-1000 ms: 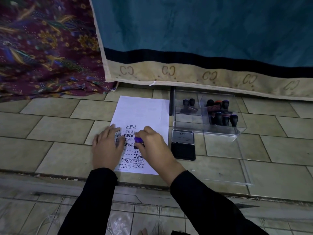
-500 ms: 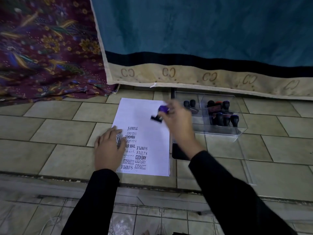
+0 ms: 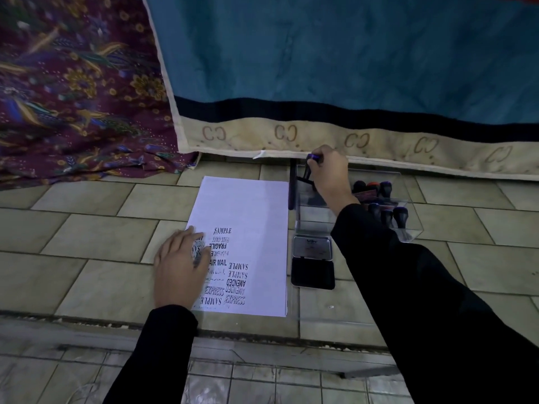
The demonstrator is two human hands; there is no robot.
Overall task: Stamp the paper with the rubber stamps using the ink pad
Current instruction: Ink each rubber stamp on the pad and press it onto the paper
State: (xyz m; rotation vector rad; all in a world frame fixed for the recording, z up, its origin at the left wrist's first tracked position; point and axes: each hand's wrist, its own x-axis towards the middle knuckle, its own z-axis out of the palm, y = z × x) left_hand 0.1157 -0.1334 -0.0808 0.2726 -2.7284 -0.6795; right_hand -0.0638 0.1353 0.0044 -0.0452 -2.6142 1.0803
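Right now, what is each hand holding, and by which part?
Right hand grips a purple-topped stamp by its handle; left hand holds nothing, pressing on the paper.

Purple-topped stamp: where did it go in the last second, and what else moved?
The right hand lifted the purple-topped stamp off the paper and carried it away and right to the left compartment of the clear box, still gripping it. The left hand stayed flat on the paper; the open ink pad did not move.
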